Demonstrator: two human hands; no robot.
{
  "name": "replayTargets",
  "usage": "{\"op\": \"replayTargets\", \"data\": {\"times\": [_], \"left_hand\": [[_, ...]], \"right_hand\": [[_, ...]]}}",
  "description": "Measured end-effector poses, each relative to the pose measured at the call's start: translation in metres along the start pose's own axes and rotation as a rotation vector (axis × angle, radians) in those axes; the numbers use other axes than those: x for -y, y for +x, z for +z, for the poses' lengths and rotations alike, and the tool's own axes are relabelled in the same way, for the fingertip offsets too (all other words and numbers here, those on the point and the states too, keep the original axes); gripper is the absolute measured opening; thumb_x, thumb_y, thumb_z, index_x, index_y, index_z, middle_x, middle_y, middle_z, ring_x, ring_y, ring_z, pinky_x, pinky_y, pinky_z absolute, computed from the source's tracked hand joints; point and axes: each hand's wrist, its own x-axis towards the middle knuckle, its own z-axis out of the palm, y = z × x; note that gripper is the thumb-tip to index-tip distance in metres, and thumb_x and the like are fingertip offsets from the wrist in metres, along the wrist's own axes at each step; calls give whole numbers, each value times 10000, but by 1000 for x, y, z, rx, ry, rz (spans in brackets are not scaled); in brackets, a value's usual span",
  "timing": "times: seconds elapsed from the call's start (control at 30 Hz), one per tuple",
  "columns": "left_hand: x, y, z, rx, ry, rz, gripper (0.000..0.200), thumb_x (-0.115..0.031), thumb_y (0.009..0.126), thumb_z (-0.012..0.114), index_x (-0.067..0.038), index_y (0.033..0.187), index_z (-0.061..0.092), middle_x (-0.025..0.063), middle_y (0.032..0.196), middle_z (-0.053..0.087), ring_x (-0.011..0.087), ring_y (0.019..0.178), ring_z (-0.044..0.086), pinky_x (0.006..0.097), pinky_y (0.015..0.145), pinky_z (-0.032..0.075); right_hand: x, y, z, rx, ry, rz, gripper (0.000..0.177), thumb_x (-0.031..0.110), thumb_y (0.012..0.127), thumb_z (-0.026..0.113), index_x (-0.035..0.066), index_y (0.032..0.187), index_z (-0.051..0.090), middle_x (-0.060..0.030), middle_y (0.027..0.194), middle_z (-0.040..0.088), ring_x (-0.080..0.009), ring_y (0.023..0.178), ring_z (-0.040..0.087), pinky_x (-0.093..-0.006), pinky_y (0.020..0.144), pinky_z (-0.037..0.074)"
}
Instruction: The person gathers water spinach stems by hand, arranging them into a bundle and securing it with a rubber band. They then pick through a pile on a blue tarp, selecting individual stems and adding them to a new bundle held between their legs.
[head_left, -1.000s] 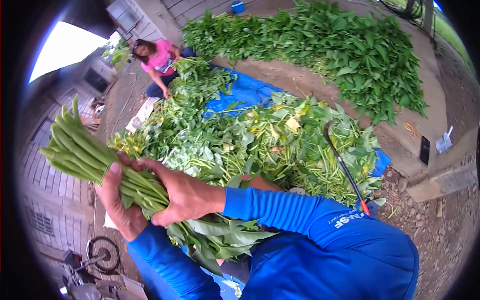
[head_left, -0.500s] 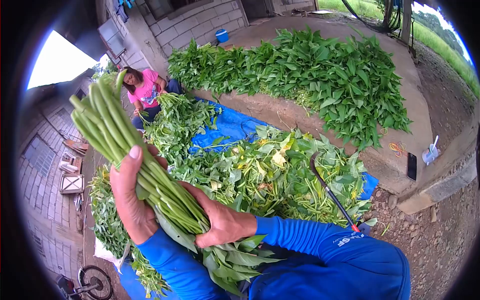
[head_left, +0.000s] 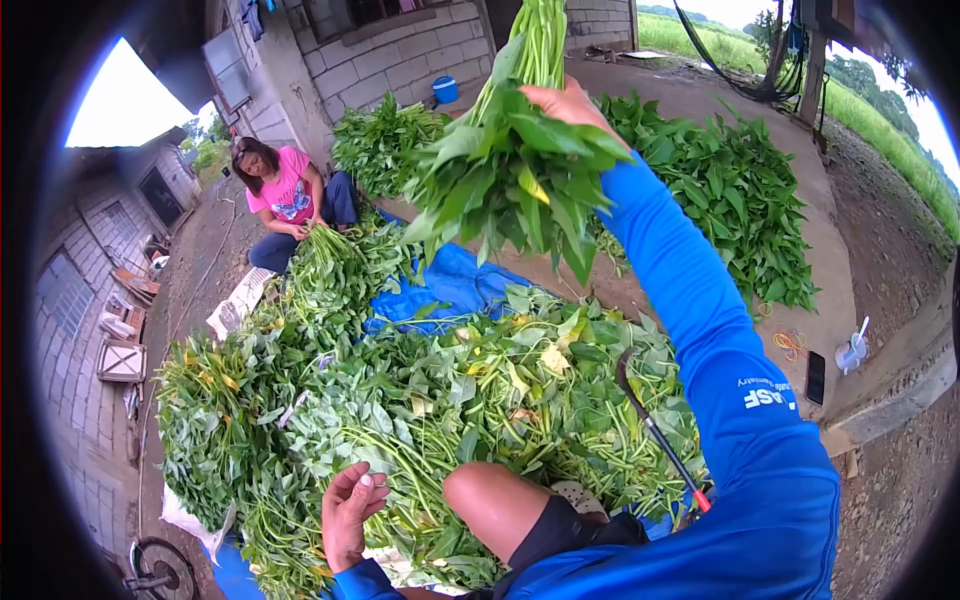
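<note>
My right hand (head_left: pixel 572 106) is closed round a green leafy bundle (head_left: pixel 520 170), raised above the step at the top centre. Its pale green stems point up and its broad leaves hang down. Low and left of centre, my left hand (head_left: pixel 352 512) has loosely curled fingers and holds nothing. It is over a wide heap of loose leaves and stems (head_left: pixel 400 410) on a blue tarp (head_left: pixel 435 295). A curved blade with a black and red handle (head_left: pixel 662 440) rests on the heap's right side.
A person in a pink shirt (head_left: pixel 290 190) sits at the back left, hands on stems. Stacked leafy bundles (head_left: pixel 730 190) line the concrete step. A phone (head_left: pixel 815 378) and white cup (head_left: pixel 851 354) are at the right. My bare knee (head_left: pixel 495 505) shows below.
The bundle has gone from both hands to my right hand alone, moving up and right, its leaves now hanging down. My left hand has let go and dropped lower. The view has shifted.
</note>
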Motion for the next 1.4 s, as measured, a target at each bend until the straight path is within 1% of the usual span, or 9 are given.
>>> {"op": "replayTargets", "data": {"times": [0.07, 0.23, 0.4, 0.5, 0.63, 1.0, 1.23, 1.3, 1.4], "left_hand": [[13, -1, -4, -21, -28, -44, 563, -367, 979, 819, -6, 1372, 637, 150, 1158, 781, 218, 970, 782, 330, 842, 635], [56, -25, -17, -119, -140, -135, 517, -392, 992, 802, -47, 1349, 657, 125, 1142, 785, 196, 939, 778, 307, 816, 620], [86, -39, -32, -116, -104, -210, 468, -401, 986, 804, -75, 1300, 683, 103, 1139, 786, 173, 946, 770, 298, 816, 609], [61, -51, -39, -145, -61, -143, 499, -391, 984, 807, -63, 1335, 674, 100, 1157, 783, 174, 976, 765, 294, 844, 597], [31, -57, -73, -183, 49, 1, 520, -387, 1018, 760, -50, 1399, 654, 105, 1214, 776, 165, 1021, 749, 307, 906, 573], [23, -47, -178, -377, -195, 286, 399, -320, 1032, 757, -67, 1330, 679, 78, 1233, 766, 137, 997, 763, 263, 847, 593], [56, -57, -197, -525, -56, 186, 411, -374, 975, 811, -69, 1238, 731, 46, 1138, 779, 118, 939, 734, 260, 823, 540], [56, -60, -191, -546, -9, 179, 392, -366, 978, 804, -52, 1204, 741, 10, 1048, 760, 103, 891, 705, 258, 794, 519], [58, -60, -189, -500, 77, 167, 365, -341, 988, 795, -35, 1181, 745, 2, 1004, 740, 97, 864, 673, 264, 771, 506]], "right_hand": [[21, 59, -36, 46, -180, 95, 650, 438, 1048, 670, 39, 1549, 558, -191, 1582, 570, -321, 1509, 479, -513, 1312, 269], [-46, 86, -102, -269, -587, 21, 1300, 635, 832, 875, -46, 1694, 179, -351, 1697, 302, -412, 1563, 374, -479, 1279, 321], [-177, -86, -122, -273, -530, 198, 1125, 435, 837, 925, -49, 1650, 316, -327, 1623, 431, -358, 1443, 535, -445, 1151, 478], [-247, -210, -130, -240, -475, 443, 716, 284, 900, 870, -13, 1483, 579, -175, 1245, 755, -245, 1067, 739, -378, 925, 588], [-256, -287, -128, 78, -532, 835, 307, 194, 964, 765, 52, 1236, 754, -29, 1040, 794, -141, 845, 747, -324, 690, 591], [-121, -236, 132, 605, -738, 433, 355, 294, 1018, 730, 79, 1301, 737, 9, 1042, 747, -106, 920, 690, -271, 795, 552], [-290, -383, 315, 924, -611, 746, 167, 188, 924, 773, 39, 850, 755, -44, 739, 725, -144, 596, 653, -354, 570, 546], [-308, -426, 350, 960, -807, 828, 347, 370, 978, 796, 40, 889, 737, -82, 806, 736, -139, 630, 678, -312, 539, 543], [-351, -467, 364, 786, -973, 501, 506, 398, 827, 883, 5, 1122, 763, -191, 1144, 782, -318, 1039, 752, -426, 947, 577]]}}
